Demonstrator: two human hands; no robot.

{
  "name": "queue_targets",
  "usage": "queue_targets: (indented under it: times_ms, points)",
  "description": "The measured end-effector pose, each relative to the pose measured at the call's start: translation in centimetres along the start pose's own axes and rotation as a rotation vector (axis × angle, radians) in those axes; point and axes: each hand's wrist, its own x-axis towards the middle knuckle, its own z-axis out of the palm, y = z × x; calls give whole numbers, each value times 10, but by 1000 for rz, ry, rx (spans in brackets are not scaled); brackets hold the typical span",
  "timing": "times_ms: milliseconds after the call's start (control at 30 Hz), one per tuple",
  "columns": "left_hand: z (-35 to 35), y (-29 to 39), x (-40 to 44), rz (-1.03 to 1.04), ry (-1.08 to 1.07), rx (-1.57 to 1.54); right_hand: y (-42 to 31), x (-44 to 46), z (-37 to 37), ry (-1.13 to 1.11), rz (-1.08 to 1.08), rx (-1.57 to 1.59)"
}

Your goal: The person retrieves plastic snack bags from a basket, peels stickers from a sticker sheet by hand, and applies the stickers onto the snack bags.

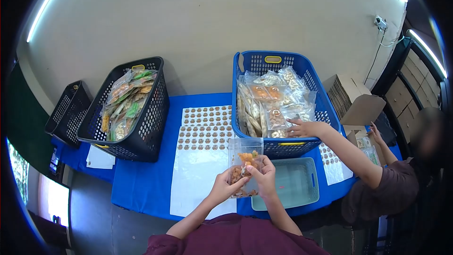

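Observation:
A clear plastic pouch (245,147) with orange-brown snack pieces is held between my two hands, above the front edge of the blue table. My left hand (224,186) grips its left side. My right hand (263,175) holds the right side, with the thumb beside a small round brown sticker (246,171) on the pouch. Beneath the hands lies a white sheet (198,179) whose upper part bears rows of round brown stickers. Just right of my right hand is a pale green tray (292,179).
A blue basket (283,140) of snack pouches stands behind the tray; a co-worker's hand (304,128) reaches into it from the right. Two dark baskets (163,108) (63,113) stand left. Cardboard boxes (361,108) and another sticker sheet (337,172) are at right on the blue table (137,184).

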Motion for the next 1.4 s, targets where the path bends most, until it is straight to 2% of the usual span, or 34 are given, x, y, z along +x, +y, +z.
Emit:
queue_targets:
  times_ms: [200, 467, 567, 667, 767, 833, 967, 1033, 1233, 1400]
  points:
    - [7, -4, 2, 17, 56, -187, 8, 0, 2, 62, 41, -2]
    - [-1, 4, 12, -83, 42, -176, -8, -2, -4, -107, 51, -43]
    - [-2, -4, 14, -22, 18, -179, -17, -4, -8, -147, 96, -52]
    - [-3, -2, 13, -48, -1, -260, -20, -4, -9, -155, 114, -41]
    - [-4, -2, 10, -154, 17, -341, -21, -4, -11, -161, 117, -39]
    - [-3, -2, 9, -110, 9, -331, -23, -2, -11, -171, 125, -44]
    - [5, 10, 8, 26, 17, -183, -20, -3, -6, -149, 6, -162]
    - [8, 17, 7, -16, 43, -220, -16, -4, -7, -114, -85, -305]
    - [8, 5, 12, -6, 53, -214, -24, -2, -6, -113, -6, -129]
    - [12, -5, 14, 7, 63, -140, -15, 0, -8, -45, -11, -178]
